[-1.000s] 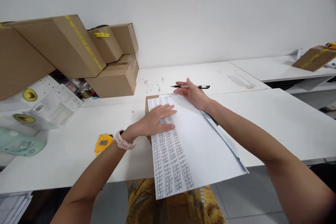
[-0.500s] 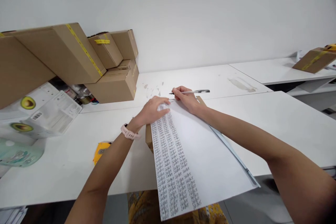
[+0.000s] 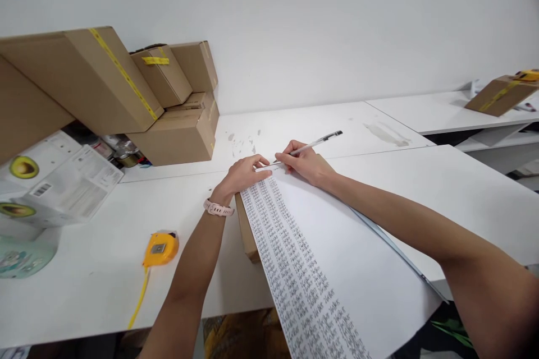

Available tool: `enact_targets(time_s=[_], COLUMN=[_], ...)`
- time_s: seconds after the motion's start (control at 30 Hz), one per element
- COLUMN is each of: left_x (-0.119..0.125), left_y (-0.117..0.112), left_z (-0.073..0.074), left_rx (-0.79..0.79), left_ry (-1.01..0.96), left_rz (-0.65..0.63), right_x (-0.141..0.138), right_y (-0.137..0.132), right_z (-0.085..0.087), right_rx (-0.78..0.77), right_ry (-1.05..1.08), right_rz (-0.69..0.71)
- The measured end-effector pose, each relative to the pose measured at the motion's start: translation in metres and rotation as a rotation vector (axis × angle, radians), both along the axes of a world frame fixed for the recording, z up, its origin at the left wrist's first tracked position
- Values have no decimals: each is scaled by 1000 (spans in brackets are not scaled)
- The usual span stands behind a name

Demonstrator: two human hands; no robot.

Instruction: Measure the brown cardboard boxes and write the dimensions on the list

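Observation:
My right hand [image 3: 304, 162] is closed around a pen [image 3: 318, 141] with a clear barrel and dark end, its tip on the upper part of a large white sheet of paper [image 3: 349, 252]. Columns of dense handwriting cover the sheet's left side; the right side is blank. My left hand [image 3: 248, 173], with a pink band [image 3: 219, 208] at the wrist, grips the sheet's upper left edge, thumb on top and fingers bent over it. Under the sheet, a cardboard box [image 3: 248, 233] shows at the left, and a pale blue edge [image 3: 391, 244] sticks out at the right.
A yellow tape measure [image 3: 160, 249] with its tape drawn out lies left on the white table [image 3: 105, 286]. Cardboard boxes [image 3: 172, 134] are stacked at the back left, above a white avocado-printed box [image 3: 71, 179]. Another taped box [image 3: 499, 94] sits far right.
The pen has tilted more upright and its tip has come down onto the sheet. The sheet's lower end has swung right. The tape measure has come into fuller view beside my left arm.

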State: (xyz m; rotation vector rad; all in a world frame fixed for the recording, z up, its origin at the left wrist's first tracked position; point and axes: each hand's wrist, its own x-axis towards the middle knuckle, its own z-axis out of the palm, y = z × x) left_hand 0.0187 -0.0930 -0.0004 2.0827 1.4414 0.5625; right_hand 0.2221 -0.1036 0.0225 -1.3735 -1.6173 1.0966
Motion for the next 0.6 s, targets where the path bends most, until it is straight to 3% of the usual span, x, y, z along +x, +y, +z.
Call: enact_targets(time_s=[0.3, 0.6], left_x=[6, 5], left_y=[-4, -4], left_z=[4, 2], left_rx=[-9, -10], left_ry=[71, 83], left_rz=[19, 30], right_x=[0, 0], right_y=[21, 25], right_z=[-31, -40], right_rx=[151, 188], right_ry=[42, 24], right_rz=[65, 96])
